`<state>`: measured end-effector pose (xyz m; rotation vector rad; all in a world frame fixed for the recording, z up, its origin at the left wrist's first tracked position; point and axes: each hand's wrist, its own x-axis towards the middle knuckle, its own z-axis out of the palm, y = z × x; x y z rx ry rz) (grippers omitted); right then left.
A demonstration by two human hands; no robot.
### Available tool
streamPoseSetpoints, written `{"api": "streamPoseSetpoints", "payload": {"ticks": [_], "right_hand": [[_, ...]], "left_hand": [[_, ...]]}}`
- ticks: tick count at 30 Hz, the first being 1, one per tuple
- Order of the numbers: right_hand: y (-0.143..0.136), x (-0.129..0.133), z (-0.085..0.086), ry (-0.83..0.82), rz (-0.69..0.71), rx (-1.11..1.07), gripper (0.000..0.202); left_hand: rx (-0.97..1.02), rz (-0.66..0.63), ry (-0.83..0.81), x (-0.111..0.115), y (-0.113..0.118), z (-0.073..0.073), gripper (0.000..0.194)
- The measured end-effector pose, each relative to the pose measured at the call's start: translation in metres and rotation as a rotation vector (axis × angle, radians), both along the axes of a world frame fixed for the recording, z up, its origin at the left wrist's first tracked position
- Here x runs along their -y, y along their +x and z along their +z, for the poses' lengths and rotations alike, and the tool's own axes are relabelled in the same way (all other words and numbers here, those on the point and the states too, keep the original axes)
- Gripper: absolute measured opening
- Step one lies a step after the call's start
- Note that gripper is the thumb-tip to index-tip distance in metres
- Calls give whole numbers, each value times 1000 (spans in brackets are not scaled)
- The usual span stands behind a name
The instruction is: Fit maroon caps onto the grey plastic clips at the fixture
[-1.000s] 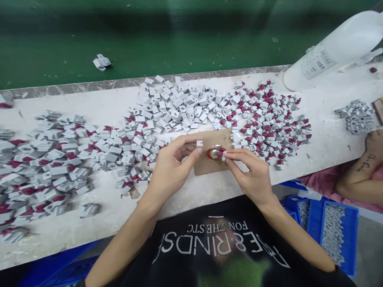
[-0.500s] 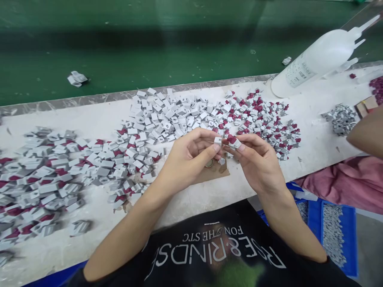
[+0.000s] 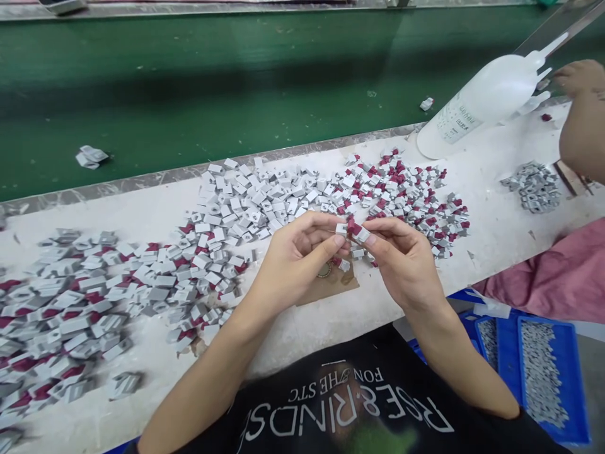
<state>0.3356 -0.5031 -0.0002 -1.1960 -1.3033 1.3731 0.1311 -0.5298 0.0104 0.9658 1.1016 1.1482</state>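
My left hand (image 3: 302, 258) pinches a small light grey block (image 3: 341, 230) between thumb and forefinger. A maroon and grey piece (image 3: 358, 231) is gripped in my right hand (image 3: 401, 258), its maroon end turned toward the grey block. The two parts are very close; whether they touch is hard to tell. Beneath my hands lies a brown cardboard piece (image 3: 331, 290) with a round metal-edged item and a small maroon and grey part on it. Beyond my hands spreads a pile of plain grey blocks (image 3: 255, 195), with maroon and grey pieces (image 3: 406, 189) to its right.
More grey and maroon pieces (image 3: 70, 315) cover the left of the table. A white bottle (image 3: 477, 107) stands at the back right, near another person's arm (image 3: 586, 132). Small grey parts (image 3: 534, 186) lie below it. Blue trays (image 3: 581, 403) sit at lower right.
The grey block and the maroon end are closer together now. The view has shifted slightly, and another person's hand has come into sight at the upper right.
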Motion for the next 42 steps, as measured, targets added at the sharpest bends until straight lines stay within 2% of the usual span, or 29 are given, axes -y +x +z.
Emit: {"api": "streamPoseSetpoints", "payload": {"ticks": [6,12,15,17,20,23,26,29,31,34,36,38,40,42], "right_hand": [[-3,-1,10,38,55,-8,10],[-4,-12,12,38,77,-49,10],[-4,-20,11,37,104,-45,13],[-3,-25,10,48,143,-39,14],[1,-34,11,80,174,0,18],[10,-45,12,82,106,75,24],[19,-54,10,89,47,142,21],[23,-60,8,90,64,214,22],[24,-62,7,90,75,257,24],[24,-70,8,115,65,344,27],[24,-83,9,151,44,419,29],[20,-107,10,208,-20,503,31],[14,-143,8,268,-130,590,29],[6,-188,6,280,-230,645,24]], "left_hand": [[-73,-2,40,0,0,3,15],[-143,-18,116,-7,-8,9,11],[-195,-100,116,-17,-14,12,12],[-298,-182,145,-27,-19,16,10],[-580,-182,260,-52,-31,23,10],[-775,-46,303,-91,-49,27,10],[-865,88,183,-141,-68,27,6],[-930,159,-11,-185,-80,24,9],[-953,187,-96,-206,-84,18,13],[-984,195,-164,-224,-86,9,17],[-1008,186,-196,-228,-88,4,17],[-1034,176,-209,-229,-90,1,16],[-1060,173,-201,-225,-93,1,18],[-1084,177,-175,-216,-96,2,29]]}}
